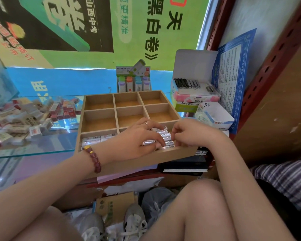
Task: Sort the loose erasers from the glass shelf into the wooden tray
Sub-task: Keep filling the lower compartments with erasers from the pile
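Erasers in shiny film wrappers lie side by side under both hands, in the nearest row of the wooden tray. The left hand reaches in with its fingers straight and close together, laid flat across the tops of the row as if to press it level. The right hand meets it from the other side. Its fingers are curled, with the tips at the ends of the same row; whether they pinch one eraser or only nudge the ends I cannot tell.

To the left of the left wrist, another compartment in this row holds more wrapped pieces. Beyond the fingertips, the six farther compartments show only bare wood. The loose erasers lie heaped well to the left of both hands on the glass shelf, which runs up to the tray's left wall.

Each piece looks small, light and firm, so nothing here should crush or break. The film is likely slick, and a pinch on the broad faces may slide. Gripping across the two long edges, thumb opposite forefinger, should hold better. Gathering several from the heap at once seems feasible, though the heap may shift and slide on the glass.
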